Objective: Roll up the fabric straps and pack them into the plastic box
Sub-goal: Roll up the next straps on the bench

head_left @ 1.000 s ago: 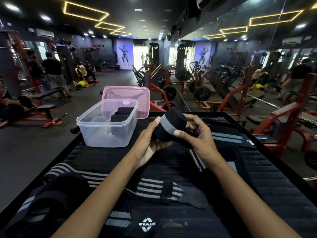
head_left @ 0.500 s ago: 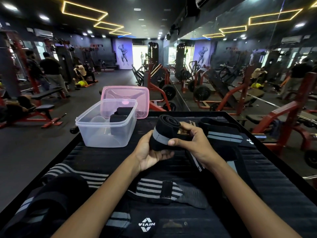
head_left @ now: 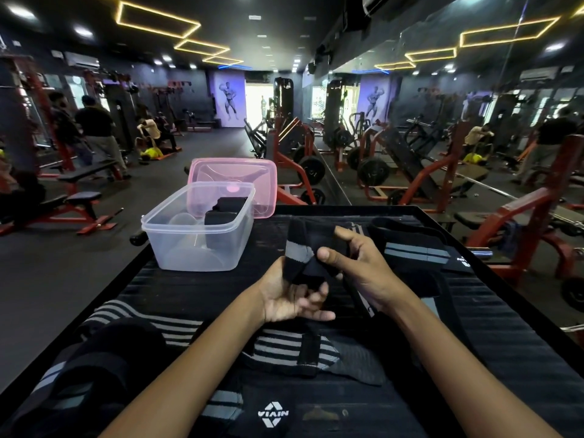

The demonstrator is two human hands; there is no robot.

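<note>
A rolled black strap with a grey stripe [head_left: 301,249] is held above the middle of the dark table [head_left: 505,330]. My left hand [head_left: 292,298] supports it from below, palm up, fingers curled under its loose tail. My right hand [head_left: 360,267] pinches the roll from the right with thumb and fingers. The clear plastic box [head_left: 189,245] stands at the far left of the table with two rolled black straps [head_left: 224,210] inside. Loose straps lie nearby: a striped one [head_left: 284,349] under my forearms and another [head_left: 414,248] to the right.
A pink lid [head_left: 234,172] leans behind the box. More black and grey straps [head_left: 79,368] are piled at the near left, one showing a white logo [head_left: 273,414]. Gym machines, benches and people fill the room beyond the table; a mirror wall runs on the right.
The roll has dropped lower toward the table and turned in my hands. My left hand has shifted from the roll's side to beneath it, palm up.
</note>
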